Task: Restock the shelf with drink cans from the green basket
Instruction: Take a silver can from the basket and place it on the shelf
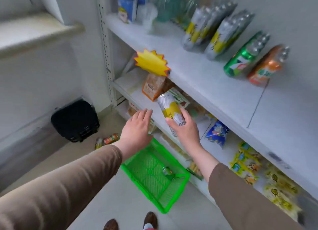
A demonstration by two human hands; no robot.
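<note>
The right hand [185, 126] gripped a silver-and-yellow drink can [172, 110] before the white shelf [206, 78]; its lettering was blurred. The left hand [137, 126] hovered open, fingers straight. Below lay the green plastic basket [137, 176] holding one green can [167, 172]; far right stood a green 7UP can [240, 61].

Both arms reach forward from the bottom of the view, each in a brown sleeve pushed back to mid-forearm, wrists bare. The left arm runs from about seven o'clock toward the centre; the left hand [137, 126] is palm-down, fingers straight and close together, pointing toward one o'clock — it holds nothing. The right arm comes in from five o'clock and angles toward eleven. The right hand [185, 126] is seen from its back, fingers and thumb curled round a silver and yellow can [169, 107], which juts out toward eleven o'clock. The two hands are near each other, apart.
</note>
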